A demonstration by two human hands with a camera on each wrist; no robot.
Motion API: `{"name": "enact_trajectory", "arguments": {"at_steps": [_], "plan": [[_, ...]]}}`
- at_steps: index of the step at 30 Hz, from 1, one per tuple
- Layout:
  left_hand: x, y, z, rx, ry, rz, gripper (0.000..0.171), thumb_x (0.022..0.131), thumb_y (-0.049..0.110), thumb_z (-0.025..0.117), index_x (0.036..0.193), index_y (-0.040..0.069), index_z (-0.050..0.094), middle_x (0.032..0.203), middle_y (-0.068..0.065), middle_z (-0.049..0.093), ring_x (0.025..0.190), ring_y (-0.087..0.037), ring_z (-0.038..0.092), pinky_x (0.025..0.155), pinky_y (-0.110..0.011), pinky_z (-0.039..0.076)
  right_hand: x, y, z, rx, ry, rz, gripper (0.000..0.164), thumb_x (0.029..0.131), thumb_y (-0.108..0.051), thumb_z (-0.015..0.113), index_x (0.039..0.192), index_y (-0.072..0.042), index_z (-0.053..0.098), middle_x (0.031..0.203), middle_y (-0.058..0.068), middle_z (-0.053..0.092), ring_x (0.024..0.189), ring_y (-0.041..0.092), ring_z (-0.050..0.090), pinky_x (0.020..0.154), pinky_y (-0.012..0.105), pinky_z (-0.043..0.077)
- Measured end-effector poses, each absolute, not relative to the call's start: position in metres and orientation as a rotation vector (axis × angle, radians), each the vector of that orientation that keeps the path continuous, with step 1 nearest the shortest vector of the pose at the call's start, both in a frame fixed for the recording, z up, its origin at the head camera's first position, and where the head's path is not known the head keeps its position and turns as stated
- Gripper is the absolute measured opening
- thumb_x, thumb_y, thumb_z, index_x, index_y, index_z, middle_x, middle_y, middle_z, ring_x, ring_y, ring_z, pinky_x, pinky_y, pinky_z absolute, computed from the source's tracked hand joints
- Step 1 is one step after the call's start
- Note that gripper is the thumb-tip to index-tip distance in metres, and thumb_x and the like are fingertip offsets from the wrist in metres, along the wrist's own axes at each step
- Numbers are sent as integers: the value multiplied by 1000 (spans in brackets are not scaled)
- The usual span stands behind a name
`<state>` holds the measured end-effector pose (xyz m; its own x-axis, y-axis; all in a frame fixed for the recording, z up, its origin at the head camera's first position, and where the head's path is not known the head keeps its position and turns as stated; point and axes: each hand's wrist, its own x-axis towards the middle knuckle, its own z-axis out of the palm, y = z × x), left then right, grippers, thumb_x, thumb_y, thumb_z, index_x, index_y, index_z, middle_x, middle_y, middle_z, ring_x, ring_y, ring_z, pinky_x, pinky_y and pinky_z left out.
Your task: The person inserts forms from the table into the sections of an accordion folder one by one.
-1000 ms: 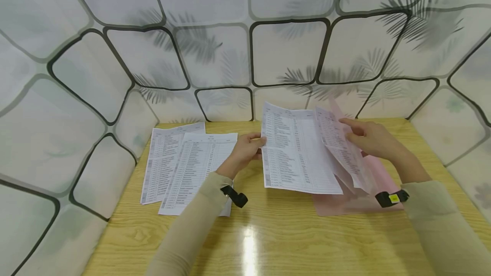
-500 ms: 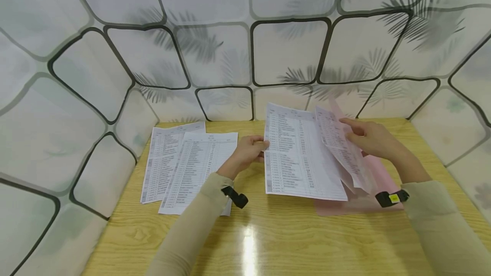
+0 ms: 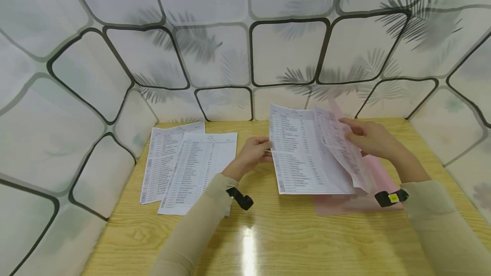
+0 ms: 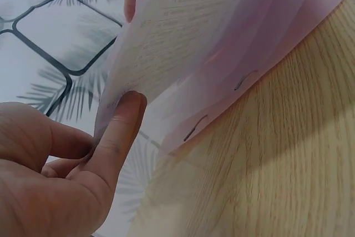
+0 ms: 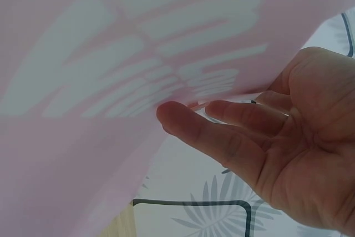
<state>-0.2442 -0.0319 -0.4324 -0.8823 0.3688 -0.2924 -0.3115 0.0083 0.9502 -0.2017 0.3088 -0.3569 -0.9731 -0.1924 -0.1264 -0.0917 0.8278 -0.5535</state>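
My left hand (image 3: 253,152) pinches the left edge of a printed sheet (image 3: 303,161), which stands raised above the table. In the left wrist view the thumb and fingers of that hand (image 4: 72,170) hold the paper's edge. My right hand (image 3: 372,139) holds up the cover of a pink translucent folder (image 3: 383,178), along with another printed sheet (image 3: 337,139) that curls at its edge. The left-held sheet reaches behind this curled one. In the right wrist view, my thumb and fingers (image 5: 222,131) pinch the edge of the pink cover (image 5: 61,176), which bears large pale lettering.
Two more printed sheets, a rear one (image 3: 163,156) and a front one (image 3: 205,161), lie overlapping at the left of the wooden table (image 3: 276,242). Patterned panels (image 3: 287,54) stand close behind the table and at both sides.
My left hand has moved a little to the right with the printed sheet, bringing it farther into the folder. The right hand and folder have stayed nearly still.
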Motion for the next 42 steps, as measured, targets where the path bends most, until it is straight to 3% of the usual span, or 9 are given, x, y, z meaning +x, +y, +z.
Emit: {"name": "enact_trajectory", "arguments": {"at_steps": [7,10,21,31,42], "plan": [[-243,-24,-437,70,1809,1931,38,110,8,54,145,-5,58,130,-29,70,82,-17,75,97,-45,62,-201,308,-356,-220,2834,-844,60,108,-24,54,163,-8,37,141,38,58,101,34,70,63,33,62],[-242,-20,-440,74,1803,1940,38,110,8,54,145,-6,58,128,-29,70,83,-17,75,99,-46,61,-201,307,-356,-222,2834,-848,60,108,-23,54,163,-7,37,141,37,59,100,33,69,62,33,61],[-240,-2,-445,87,1784,1951,37,109,6,55,143,-8,58,125,-30,71,85,-23,77,87,-40,65,-202,306,-357,-217,2817,-860,61,108,-22,55,164,-8,35,143,39,57,103,34,68,64,34,62],[-237,11,-449,82,1771,1947,36,108,4,55,142,-9,59,123,-32,71,95,-35,79,87,-44,65,-202,305,-355,-215,2817,-849,61,108,-21,55,164,-7,35,142,39,56,104,35,67,65,35,62],[-235,25,-454,51,1733,1973,36,107,3,57,141,-8,60,120,-30,73,82,-25,77,82,-41,66,-202,305,-355,-202,2814,-838,61,109,-23,55,164,-9,35,144,38,56,104,35,68,64,34,62]]}}
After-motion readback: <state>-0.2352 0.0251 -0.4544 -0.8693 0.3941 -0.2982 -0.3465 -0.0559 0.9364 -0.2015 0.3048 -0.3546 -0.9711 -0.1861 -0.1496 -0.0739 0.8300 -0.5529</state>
